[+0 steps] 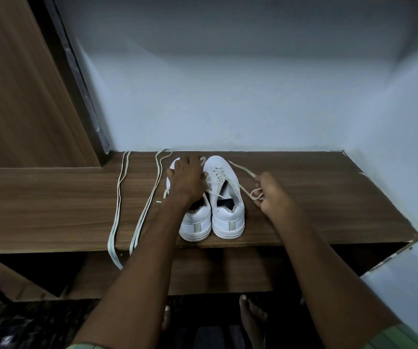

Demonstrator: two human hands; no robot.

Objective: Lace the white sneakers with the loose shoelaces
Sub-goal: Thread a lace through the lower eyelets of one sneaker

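Two white sneakers stand side by side on a wooden shelf [303, 197], heels toward me. My left hand [186, 178] lies flat over the top of the left sneaker [196, 222], hiding its front. The right sneaker [224, 197] has a cream lace threaded through its lower eyelets. My right hand [270, 192] holds the looped end of that lace [254, 193] beside the shoe, and the lace's tip trails toward the wall. Two loose white shoelaces, one [118, 197] at the left and one [150, 197] closer to the shoes, lie doubled along the shelf, their ends hanging over the front edge.
A pale wall closes the shelf at the back and right. A wooden panel [14, 84] rises at the left. Below the front edge there is a dark recess, and my bare feet [252, 316] stand on a dark patterned floor.
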